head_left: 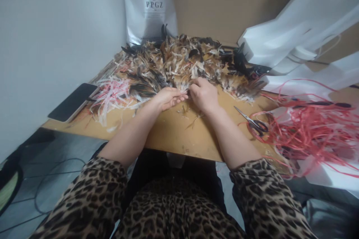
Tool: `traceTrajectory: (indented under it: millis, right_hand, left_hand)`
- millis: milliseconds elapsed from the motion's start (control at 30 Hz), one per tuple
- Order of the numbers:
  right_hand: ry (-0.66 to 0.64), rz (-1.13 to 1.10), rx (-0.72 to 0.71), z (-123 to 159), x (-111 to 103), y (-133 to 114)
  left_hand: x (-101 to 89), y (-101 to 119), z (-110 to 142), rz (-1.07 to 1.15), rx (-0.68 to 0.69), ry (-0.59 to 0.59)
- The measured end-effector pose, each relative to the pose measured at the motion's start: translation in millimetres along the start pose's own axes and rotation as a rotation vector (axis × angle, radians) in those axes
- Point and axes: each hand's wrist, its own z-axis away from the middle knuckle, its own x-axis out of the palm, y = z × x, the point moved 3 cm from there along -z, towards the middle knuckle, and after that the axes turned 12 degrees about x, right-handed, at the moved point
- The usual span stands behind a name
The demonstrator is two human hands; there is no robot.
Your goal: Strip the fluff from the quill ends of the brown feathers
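Note:
A big heap of brown, black and whitish feathers (179,58) covers the back of the table. At its front edge my left hand (171,98) is palm up, thumb and forefinger pinched on the pale ends of a small feather bunch (182,85). Just to the right, almost touching it, my right hand (204,93) is closed with its knuckles up. The right fingertips are turned away, so what they grip is hidden. Some loose feather bits (183,110) lie on the tabletop (179,134) below both hands.
White and pink strips (113,95) and a phone (73,101) are on the left. Scissors (254,121) lie right of my right forearm, beside tangled red plastic ribbon (316,134). A silver bag (151,18) stands behind the feathers; white sheeting (291,26) rises at the right.

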Motion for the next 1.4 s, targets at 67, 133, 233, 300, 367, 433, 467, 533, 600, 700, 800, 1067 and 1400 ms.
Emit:
traceTrajectory:
  millis: [67, 133, 233, 300, 367, 433, 467, 533, 600, 700, 800, 1067, 1400]
  right_hand:
    - [0.005, 0.006, -0.002, 0, 1, -1]
    - [0.01, 0.004, 0.004, 0, 2, -2]
    - [0.006, -0.039, 0.025, 1, 2, -3]
    - [0.011, -0.122, 0.064, 2, 1, -3]
    - [0.041, -0.258, 0.161, 2, -1, 0]
    - [0.067, -0.457, 0.31, 2, -1, 5]
    - [0.055, -0.582, 0.396, 2, 1, 7]
    - [-0.04, -0.856, 0.56, 1, 6, 9]
    - [-0.173, -1.101, 0.693, 0, 12, 6]
    - [-0.281, -1.336, 0.805, 0, 16, -2]
    - [-0.285, -1.457, 0.847, 1, 17, -7]
    - [-0.201, -1.429, 0.789, 1, 16, -5]
    - [-0.127, -1.413, 0.728, 3, 22, -7]
  left_hand:
    - [-0.1, -1, 0, -0.011, -0.003, 0.009]
    - [-0.7, -2, -1, -0.018, -0.006, 0.026]
    - [-2.8, -3, -2, -0.015, 0.005, 0.077]
    - [-4.3, -2, -4, -0.006, 0.033, 0.112]
    - [-5.2, 0, -5, 0.008, 0.072, 0.136]
    - [-5.4, 2, -5, 0.024, 0.118, 0.151]
    - [-5.2, 4, -5, 0.032, 0.14, 0.155]
    - [-4.4, 6, -5, 0.039, 0.176, 0.155]
    - [-3.4, 7, -5, 0.033, 0.203, 0.145]
    - [-1.9, 7, -4, 0.015, 0.229, 0.098]
    - [-0.6, 6, -3, -0.001, 0.234, 0.032]
    - [0.7, 3, 0, 0.033, 0.159, -0.054]
    - [1.7, 3, 0, 0.041, 0.153, -0.045]
